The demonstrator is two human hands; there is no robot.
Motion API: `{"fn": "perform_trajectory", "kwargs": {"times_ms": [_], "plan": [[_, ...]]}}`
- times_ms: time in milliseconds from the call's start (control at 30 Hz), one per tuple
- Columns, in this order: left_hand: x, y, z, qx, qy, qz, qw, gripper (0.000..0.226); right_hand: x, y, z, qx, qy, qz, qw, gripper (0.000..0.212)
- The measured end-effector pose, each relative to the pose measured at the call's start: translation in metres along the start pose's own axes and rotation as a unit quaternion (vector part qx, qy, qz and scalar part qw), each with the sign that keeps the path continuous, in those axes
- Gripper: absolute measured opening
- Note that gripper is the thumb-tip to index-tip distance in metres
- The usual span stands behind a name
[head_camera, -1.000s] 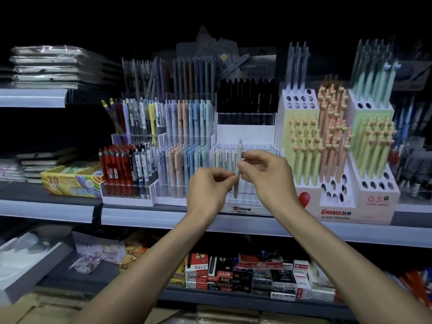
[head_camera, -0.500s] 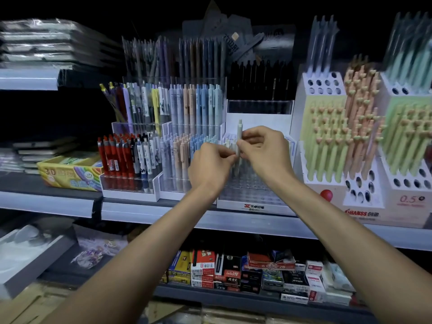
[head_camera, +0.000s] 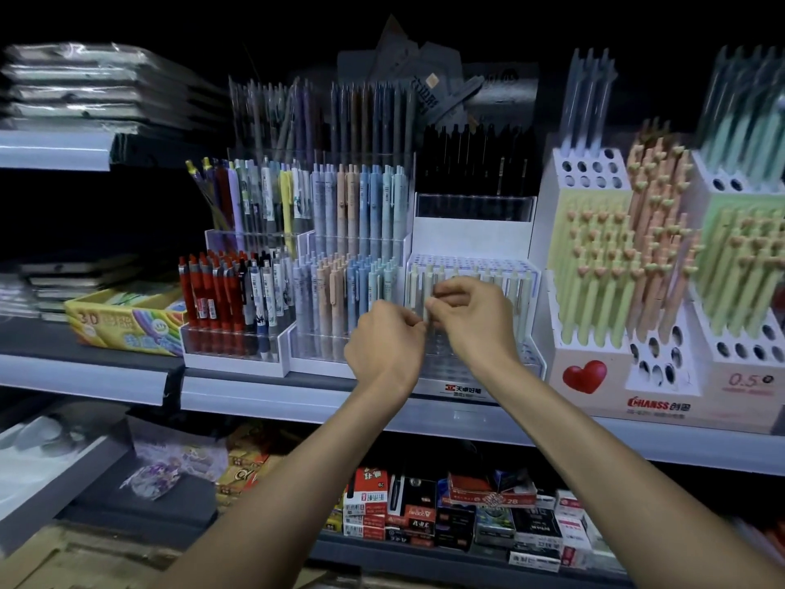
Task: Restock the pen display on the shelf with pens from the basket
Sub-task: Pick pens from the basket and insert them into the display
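A clear pen display [head_camera: 525, 272] with a white grid top stands on the middle shelf [head_camera: 297, 403]. A row of pale cream pens [head_camera: 516, 291] stands in its back slots. My left hand [head_camera: 384, 348] and my right hand [head_camera: 473, 318] meet in front of this display. Their fingertips pinch a pale pen [head_camera: 427, 313] that is held low among the slots. Fingers hide most of the pen. The basket is not in view.
Left of the display are clear racks of pastel pens [head_camera: 352, 286] and red pens [head_camera: 212, 291], and a yellow box [head_camera: 123, 320]. A white stepped holder with green and peach pens [head_camera: 616, 265] stands on the right. Small boxes [head_camera: 450, 512] fill the lower shelf.
The pale pen stood tall above both hands; now it sits low at the rack, mostly hidden by fingers. Both hands dropped with it.
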State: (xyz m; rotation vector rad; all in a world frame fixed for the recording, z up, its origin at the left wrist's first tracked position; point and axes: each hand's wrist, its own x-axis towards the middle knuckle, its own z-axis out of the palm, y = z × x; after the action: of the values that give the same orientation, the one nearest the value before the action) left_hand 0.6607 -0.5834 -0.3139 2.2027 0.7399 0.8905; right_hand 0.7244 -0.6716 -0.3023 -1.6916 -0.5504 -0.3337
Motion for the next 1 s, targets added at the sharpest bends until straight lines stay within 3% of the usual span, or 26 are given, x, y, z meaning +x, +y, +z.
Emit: {"fn": "perform_trajectory", "kwargs": {"times_ms": [600,833,1000], "plan": [[-0.008,0.001,0.007,0.067,0.025,-0.008,0.997,0.014,-0.001,0.004,0.006,-0.044,0.008,0.009,0.999,0.006],[-0.016,0.004,-0.014,0.081,0.03,0.002,0.996,0.018,-0.013,-0.011,-0.012,-0.065,0.0,0.023,0.998,0.02],[-0.028,-0.009,-0.041,0.045,-0.015,0.024,0.999,0.017,-0.035,-0.03,-0.035,-0.096,-0.011,-0.002,0.995,0.02]]}}
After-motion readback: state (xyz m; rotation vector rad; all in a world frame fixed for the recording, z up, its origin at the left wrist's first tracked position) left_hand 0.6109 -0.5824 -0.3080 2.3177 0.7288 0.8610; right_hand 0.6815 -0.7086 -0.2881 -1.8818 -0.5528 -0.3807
